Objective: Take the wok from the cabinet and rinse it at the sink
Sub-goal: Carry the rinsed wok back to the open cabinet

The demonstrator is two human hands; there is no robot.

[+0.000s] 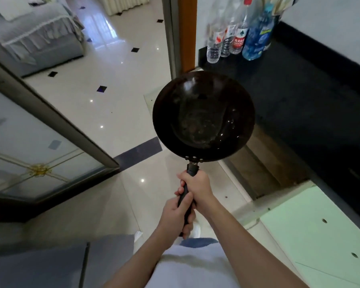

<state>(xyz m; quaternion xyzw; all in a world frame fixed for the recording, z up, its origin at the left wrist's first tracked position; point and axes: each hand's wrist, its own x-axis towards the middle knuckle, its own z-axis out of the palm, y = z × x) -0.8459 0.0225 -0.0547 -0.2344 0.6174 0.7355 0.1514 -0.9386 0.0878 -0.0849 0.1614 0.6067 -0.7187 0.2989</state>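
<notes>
A round black wok [203, 116] with a worn, shiny bowl hangs in the air in front of me, bowl up, above the floor beside the dark countertop. Its straight black handle points back toward my body. My right hand [197, 187] is wrapped around the upper part of the handle, close to the bowl. My left hand [178, 215] grips the lower end of the same handle, just below the right hand. No sink or tap shows in this view.
A black countertop [299, 96] runs along the right, with several plastic bottles [237, 34] at its far end. A pale green open cabinet door [312, 229] is at lower right. A glass door [40, 132] stands at left; glossy tiled floor [116, 75] stretches ahead.
</notes>
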